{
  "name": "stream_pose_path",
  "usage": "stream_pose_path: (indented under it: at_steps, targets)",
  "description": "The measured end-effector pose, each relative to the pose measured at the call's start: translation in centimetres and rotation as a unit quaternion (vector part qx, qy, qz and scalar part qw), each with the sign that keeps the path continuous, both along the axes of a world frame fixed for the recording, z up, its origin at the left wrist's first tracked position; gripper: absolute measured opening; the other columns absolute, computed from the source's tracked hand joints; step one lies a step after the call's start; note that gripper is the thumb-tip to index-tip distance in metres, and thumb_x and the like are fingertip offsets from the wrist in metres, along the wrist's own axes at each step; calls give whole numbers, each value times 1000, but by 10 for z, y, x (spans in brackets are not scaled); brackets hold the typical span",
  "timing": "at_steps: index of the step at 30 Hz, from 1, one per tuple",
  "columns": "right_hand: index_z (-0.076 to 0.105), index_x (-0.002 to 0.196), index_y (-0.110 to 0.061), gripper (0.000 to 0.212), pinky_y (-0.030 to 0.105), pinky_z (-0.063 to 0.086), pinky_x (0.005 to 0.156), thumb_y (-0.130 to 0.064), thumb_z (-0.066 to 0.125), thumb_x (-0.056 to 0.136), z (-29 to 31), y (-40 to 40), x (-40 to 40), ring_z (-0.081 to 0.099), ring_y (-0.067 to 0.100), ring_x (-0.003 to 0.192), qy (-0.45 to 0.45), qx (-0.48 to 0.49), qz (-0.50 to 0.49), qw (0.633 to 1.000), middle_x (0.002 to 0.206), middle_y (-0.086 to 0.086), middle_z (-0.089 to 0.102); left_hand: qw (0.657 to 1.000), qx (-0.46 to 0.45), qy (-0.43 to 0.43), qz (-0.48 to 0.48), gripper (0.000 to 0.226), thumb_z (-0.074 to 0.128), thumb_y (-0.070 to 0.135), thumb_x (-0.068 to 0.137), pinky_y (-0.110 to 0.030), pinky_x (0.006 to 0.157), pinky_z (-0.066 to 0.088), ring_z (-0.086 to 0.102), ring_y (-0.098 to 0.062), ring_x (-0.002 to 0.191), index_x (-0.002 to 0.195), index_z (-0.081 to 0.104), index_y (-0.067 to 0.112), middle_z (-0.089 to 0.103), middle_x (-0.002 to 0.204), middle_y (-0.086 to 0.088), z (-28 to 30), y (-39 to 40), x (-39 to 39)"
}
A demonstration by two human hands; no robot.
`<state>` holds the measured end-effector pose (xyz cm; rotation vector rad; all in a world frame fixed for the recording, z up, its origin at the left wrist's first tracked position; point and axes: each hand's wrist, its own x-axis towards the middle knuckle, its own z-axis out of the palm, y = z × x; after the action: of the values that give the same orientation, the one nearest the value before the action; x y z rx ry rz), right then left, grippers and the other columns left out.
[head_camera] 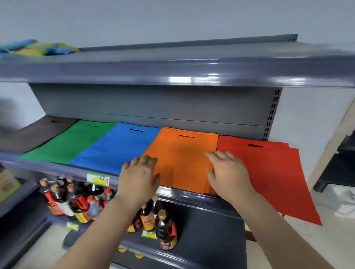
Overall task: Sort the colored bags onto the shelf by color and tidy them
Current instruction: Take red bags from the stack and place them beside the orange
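While bags lie sorted on the shelf (99,172), both hands press the orange bag (181,155).
Left hand (139,173) and right hand (228,170) lie flat with straight fingers, gripping nothing; the red bag (274,171) sits right.

— What is the shelf (131,119) looking like?
— Painted grey metal, matt on the back panel, while its front rail (196,77) is shining like glossy plastic and catching the light.
— And the bags?
— The orange bag (179,155), red bag (274,169), blue bag (117,145) and green bag (68,142) are all showing as flat, matt, cloth-like sheets, smooth and uncreased.
— Below them?
— The bottles (164,227) are gleaming, glossy with paper-looking labels.
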<state>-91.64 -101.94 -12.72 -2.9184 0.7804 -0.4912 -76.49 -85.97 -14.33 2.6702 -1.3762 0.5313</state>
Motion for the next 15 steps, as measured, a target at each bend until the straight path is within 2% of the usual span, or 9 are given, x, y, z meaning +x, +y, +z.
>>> stream_pose_path:
  at_steps: [3,9,13,15]
  targets:
    - [34,142,-21,46,34,31,104,-29,40,97,20,39,50,36,19,130,15,-32,89,995,139,-3,43,998,14,-41,51,45,87,23,59,-45,62,52,66,-35,76,98,71,6,70,88,-11,22,50,27]
    - [44,131,-19,37,34,34,98,-30,44,96,51,137,143,40,21,124,-7,-96,209,973,128,-1,49,986,9,-63,154,45,82,23,64,-45,68,51,65,-36,83,104,70,8,69,94,-12,54,166,79]
    - [44,131,-18,37,34,37,97,-29,46,95,65,214,201,41,21,124,-18,-97,262,960,128,0,49,976,-19,-59,210,46,62,28,85,-43,91,41,55,-33,114,129,56,13,61,123,-9,65,247,115]
    - [45,129,-17,36,34,38,96,-28,46,94,70,252,229,41,21,123,-23,-98,283,954,127,0,50,969,-26,-75,233,48,52,31,91,-40,96,36,48,-29,123,136,47,18,54,133,-5,68,285,134]
